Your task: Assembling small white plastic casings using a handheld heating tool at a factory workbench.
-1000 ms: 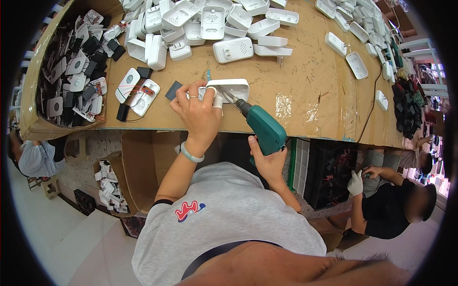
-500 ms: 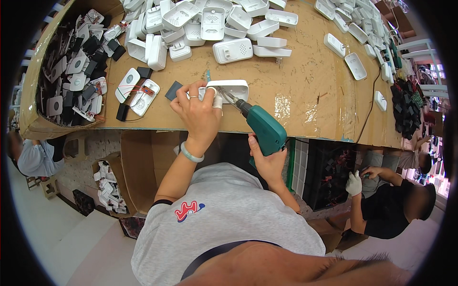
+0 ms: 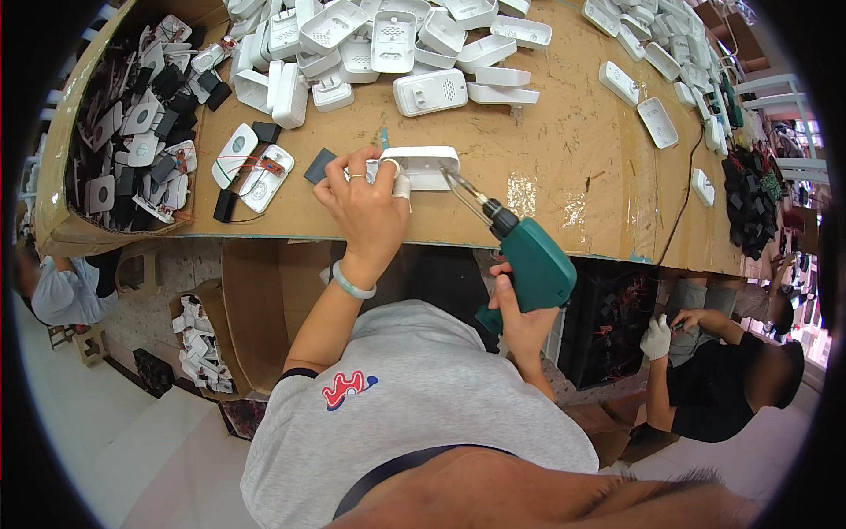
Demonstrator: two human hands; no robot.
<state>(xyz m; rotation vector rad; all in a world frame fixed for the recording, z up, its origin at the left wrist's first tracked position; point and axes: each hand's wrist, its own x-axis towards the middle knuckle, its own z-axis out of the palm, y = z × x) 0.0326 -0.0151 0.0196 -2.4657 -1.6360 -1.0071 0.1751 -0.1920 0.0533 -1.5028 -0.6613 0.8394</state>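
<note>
My left hand is closed round the left end of a white plastic housing, steadying it on the cardboard-covered table; its open side faces me. White wrapping covers one of my fingertips. In my right hand is a green pistol-shaped soldering gun, gripped by its handle. Its thin metal tip and curved feed tube reach to the right end of the housing; whether the tip touches it I cannot tell. A dark flat square piece lies beside my left fingers. Further left are two wired covers with black blocks.
White housings are heaped at the back, with more at the far right. A cardboard box of wired parts stands on the left. A black cable crosses the right side. Another person sits at the lower right.
My right hand has drawn the soldering gun to the right and toward me, moving its tip from the housing's left part to its right end. My left hand and the housing stay put.
</note>
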